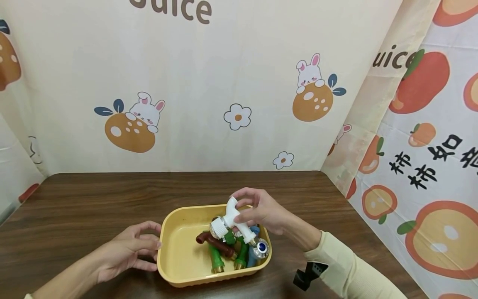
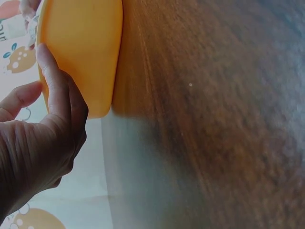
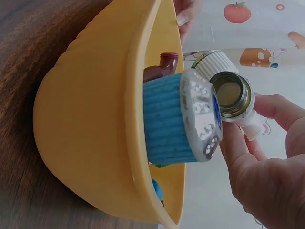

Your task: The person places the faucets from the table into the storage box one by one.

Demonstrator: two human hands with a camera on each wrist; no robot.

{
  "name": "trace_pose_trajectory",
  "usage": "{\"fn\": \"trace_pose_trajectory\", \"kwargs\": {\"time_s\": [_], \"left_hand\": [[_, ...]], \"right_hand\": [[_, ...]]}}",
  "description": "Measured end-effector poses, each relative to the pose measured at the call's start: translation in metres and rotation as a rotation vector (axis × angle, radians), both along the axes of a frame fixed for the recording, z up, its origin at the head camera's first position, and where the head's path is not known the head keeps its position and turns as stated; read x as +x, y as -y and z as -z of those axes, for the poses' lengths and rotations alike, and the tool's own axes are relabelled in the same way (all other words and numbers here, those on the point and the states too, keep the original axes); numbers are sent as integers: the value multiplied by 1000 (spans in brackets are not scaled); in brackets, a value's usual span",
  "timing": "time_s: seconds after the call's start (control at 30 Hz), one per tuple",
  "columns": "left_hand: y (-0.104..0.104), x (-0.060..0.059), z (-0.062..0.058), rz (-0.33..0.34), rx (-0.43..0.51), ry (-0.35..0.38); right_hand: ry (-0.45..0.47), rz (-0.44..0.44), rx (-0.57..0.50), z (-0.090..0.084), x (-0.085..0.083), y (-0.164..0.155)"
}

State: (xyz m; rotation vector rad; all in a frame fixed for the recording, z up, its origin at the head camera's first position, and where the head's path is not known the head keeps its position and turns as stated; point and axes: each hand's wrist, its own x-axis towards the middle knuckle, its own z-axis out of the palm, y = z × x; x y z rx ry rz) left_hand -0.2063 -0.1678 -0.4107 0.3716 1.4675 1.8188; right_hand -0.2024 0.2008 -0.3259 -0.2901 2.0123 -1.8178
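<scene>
My right hand holds a white plastic faucet between thumb and fingers over the right side of a yellow basin. In the right wrist view the threaded open end of this faucet faces the camera, beside its white ribbed knob. My left hand touches the basin's left rim with loosely extended fingers; in the left wrist view its fingertips meet the rim. Inside the basin lie a brown faucet, green faucets and a blue one whose ribbed knob has a chrome cap. They partly hide one another.
The basin stands on a dark wood-grain table. Behind it hangs a cream printed curtain, with another printed cloth at the right. A black device sits at the right wrist.
</scene>
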Motion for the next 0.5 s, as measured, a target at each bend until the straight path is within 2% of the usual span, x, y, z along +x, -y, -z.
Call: {"fn": "trace_pose_trajectory", "kwargs": {"time_s": [0.3,0.5], "left_hand": [[1,0,1,6,15,-6],[0,0,1,6,17,-5]], "right_hand": [[-3,-43,-10,-2,2,8],[-15,-71,24,2,2,12]]}}
